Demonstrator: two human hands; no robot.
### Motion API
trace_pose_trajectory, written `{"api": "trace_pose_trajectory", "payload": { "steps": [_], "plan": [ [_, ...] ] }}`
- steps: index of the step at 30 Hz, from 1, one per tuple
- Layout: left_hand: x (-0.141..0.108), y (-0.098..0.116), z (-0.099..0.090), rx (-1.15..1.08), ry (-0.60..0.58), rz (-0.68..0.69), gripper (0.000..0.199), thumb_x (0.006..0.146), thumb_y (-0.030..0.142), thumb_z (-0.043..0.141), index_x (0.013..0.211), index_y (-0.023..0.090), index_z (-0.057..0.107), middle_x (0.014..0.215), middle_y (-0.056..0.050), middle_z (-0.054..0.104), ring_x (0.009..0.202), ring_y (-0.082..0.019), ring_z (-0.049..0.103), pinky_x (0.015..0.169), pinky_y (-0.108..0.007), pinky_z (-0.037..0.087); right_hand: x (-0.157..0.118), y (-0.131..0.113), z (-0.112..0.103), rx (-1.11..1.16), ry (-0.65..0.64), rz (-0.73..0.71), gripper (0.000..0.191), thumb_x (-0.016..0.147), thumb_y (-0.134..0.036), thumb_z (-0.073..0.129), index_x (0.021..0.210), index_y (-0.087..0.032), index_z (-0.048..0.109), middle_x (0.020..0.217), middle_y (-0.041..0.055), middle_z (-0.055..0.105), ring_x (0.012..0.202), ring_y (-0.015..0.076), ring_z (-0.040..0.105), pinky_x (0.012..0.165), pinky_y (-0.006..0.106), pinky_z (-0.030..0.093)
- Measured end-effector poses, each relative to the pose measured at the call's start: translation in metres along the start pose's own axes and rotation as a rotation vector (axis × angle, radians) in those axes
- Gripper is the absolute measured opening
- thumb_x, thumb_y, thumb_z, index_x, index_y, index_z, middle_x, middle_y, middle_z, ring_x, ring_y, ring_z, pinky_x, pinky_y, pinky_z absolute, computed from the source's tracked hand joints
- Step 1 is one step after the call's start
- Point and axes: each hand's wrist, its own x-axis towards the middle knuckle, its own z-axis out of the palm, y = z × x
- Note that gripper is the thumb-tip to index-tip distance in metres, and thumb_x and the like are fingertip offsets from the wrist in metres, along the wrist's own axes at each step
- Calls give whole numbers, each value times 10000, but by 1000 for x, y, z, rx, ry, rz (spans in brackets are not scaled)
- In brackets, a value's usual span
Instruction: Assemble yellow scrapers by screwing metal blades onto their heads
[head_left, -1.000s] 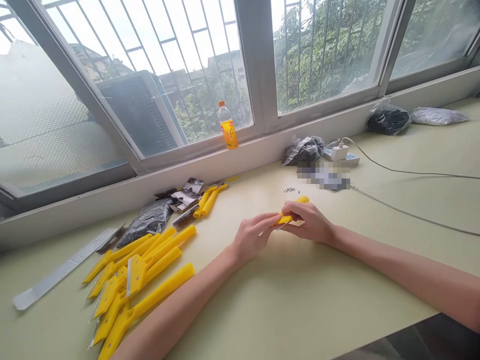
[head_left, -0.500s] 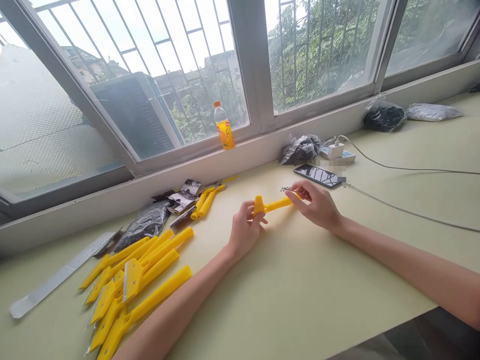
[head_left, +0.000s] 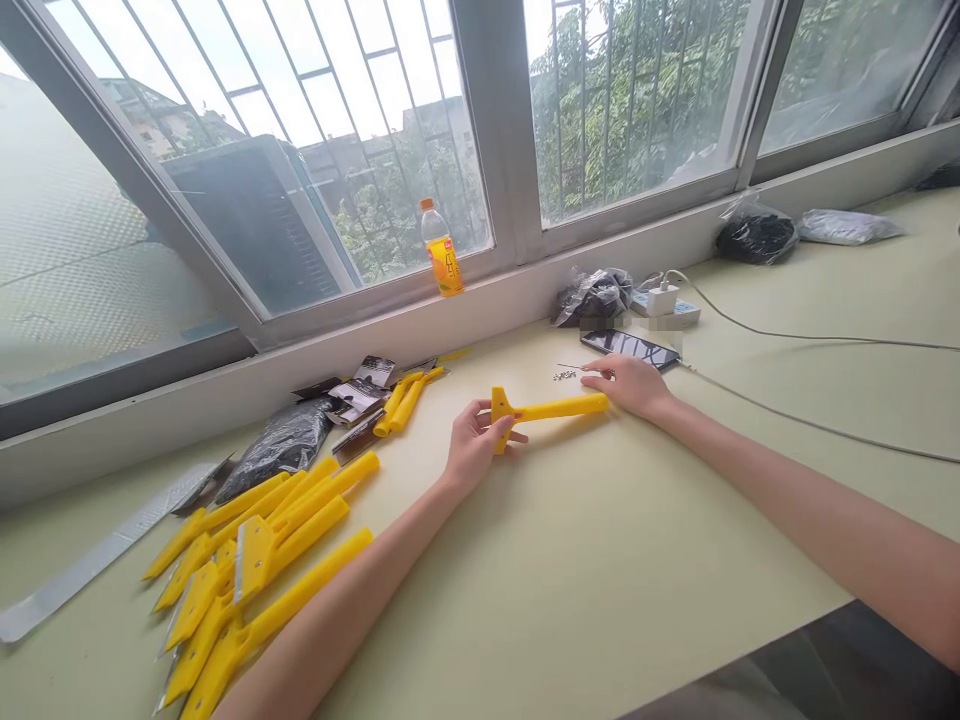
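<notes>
My left hand [head_left: 474,440] is closed on the head of a yellow scraper [head_left: 562,407], whose handle points right above the table. My right hand [head_left: 628,384] rests low on the table past the handle's end, beside the phone. Its fingertips are pinched together at one end of a thin metal rod [head_left: 571,366], which sticks out to the left. Just under the rod lies a small heap of screws [head_left: 564,376]. Several yellow scrapers with blades [head_left: 255,555] are piled beside my left forearm.
Behind the pile lie a black plastic bag [head_left: 281,450], torn packaging [head_left: 364,392] and yellow handles [head_left: 407,402]. A phone [head_left: 630,347], a bagged dark bundle [head_left: 596,297] and a charger [head_left: 663,298] with cables stand at the back. A drink bottle [head_left: 445,262] is on the sill.
My right hand has moved off the scraper's handle, down to the table by the screws. My left hand keeps the scraper, now slightly further left in view.
</notes>
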Motion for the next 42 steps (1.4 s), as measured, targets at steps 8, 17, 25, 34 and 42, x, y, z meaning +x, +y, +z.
{"api": "trace_pose_trajectory", "payload": {
  "steps": [8, 17, 25, 34, 42],
  "plan": [
    [-3, 1, 3, 28, -8, 36, 389, 826, 375, 765, 1053, 163, 531, 1114, -154, 733, 752, -239, 764, 556, -327, 631, -3, -3, 2, 9, -11, -117, 238, 873, -340, 582, 778, -200, 750, 849, 58, 674, 741, 193, 591, 662, 317, 396],
    [-9, 5, 6, 67, -22, 116, 374, 851, 429, 729, 1009, 188, 490, 1048, -110, 723, 746, -227, 752, 533, -335, 627, -9, -24, -39, 146, 195, -234, 258, 924, -380, 587, 798, -195, 715, 773, 33, 612, 641, 157, 505, 641, 319, 421],
    [-15, 4, 11, 163, -109, 189, 345, 871, 435, 701, 1021, 205, 492, 980, -74, 716, 713, -185, 728, 524, -298, 612, -58, -104, -51, 450, 249, -627, 79, 934, -198, 641, 954, -221, 714, 788, 9, 561, 622, 116, 478, 547, 269, 384],
    [-22, 7, 15, 266, -200, 252, 284, 914, 418, 646, 1022, 212, 482, 959, -57, 698, 722, -167, 711, 523, -270, 594, -66, -111, -7, 427, 139, -796, 161, 958, -98, 555, 1027, -219, 637, 786, 7, 528, 663, 126, 487, 592, 258, 401],
    [-24, 9, 17, 272, -158, 259, 290, 896, 440, 658, 1019, 223, 510, 919, -36, 691, 702, -156, 704, 512, -251, 579, -73, -118, -8, 486, 55, -545, 131, 1012, -318, 513, 950, -247, 603, 768, 7, 520, 612, 130, 460, 552, 272, 384]
  ]
}}
